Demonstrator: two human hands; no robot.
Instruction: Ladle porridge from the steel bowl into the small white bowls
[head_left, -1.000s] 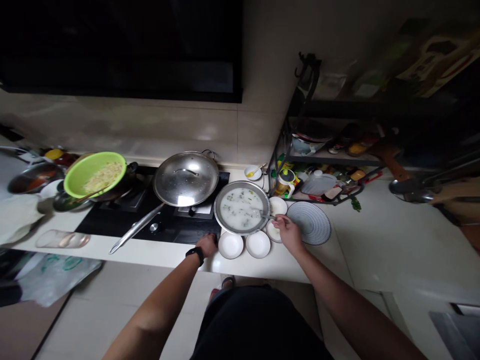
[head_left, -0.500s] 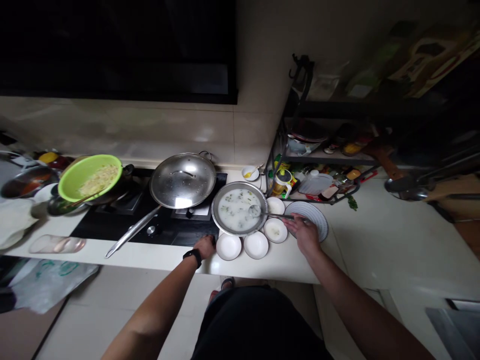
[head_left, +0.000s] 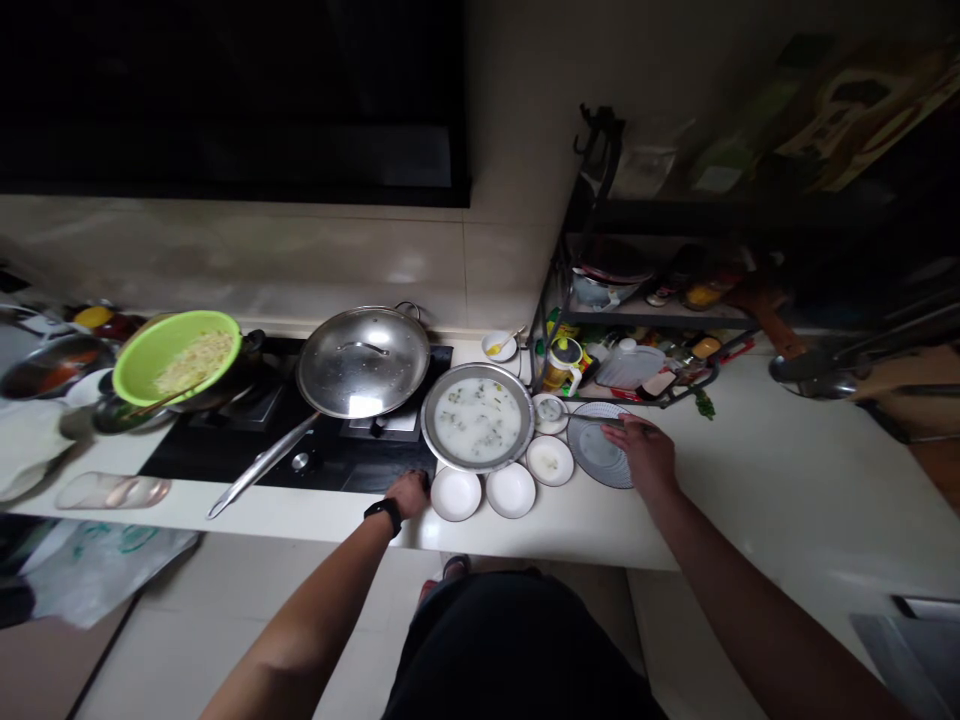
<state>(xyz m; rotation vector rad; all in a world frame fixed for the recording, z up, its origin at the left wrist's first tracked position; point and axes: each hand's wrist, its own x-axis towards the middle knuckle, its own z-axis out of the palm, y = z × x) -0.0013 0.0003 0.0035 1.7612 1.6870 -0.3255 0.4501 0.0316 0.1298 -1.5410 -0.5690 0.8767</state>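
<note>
My right hand (head_left: pixel 648 452) is closed around the handle of a metal ladle (head_left: pixel 592 418). The ladle's head is over the small white bowl (head_left: pixel 552 424) at the right of a wide metal basin (head_left: pixel 480 464). White soup with green bits (head_left: pixel 478 418) fills much of that basin. A bowl nearer me (head_left: pixel 550 461) holds a little of the soup, while two more, the left bowl (head_left: pixel 456 494) and the middle bowl (head_left: pixel 511 491), look bare inside. Beneath my right hand lies a patterned plate (head_left: pixel 600 462). My left hand (head_left: pixel 409 494), fingers curled, rests at the stove's front edge; what it grips is hidden.
A lidded pan (head_left: pixel 364 362) sits on the black stove (head_left: pixel 322 462), its long handle (head_left: pixel 262 467) reaching over the counter edge. Left are a green bowl of pale shreds (head_left: pixel 180 358) and a lying glass (head_left: pixel 112 490). A seasoning rack (head_left: pixel 660 310) stands behind right.
The ladle has moved right, out of the basin to over the small bowl beside it. My right hand has shifted right with it. My left hand stays put.
</note>
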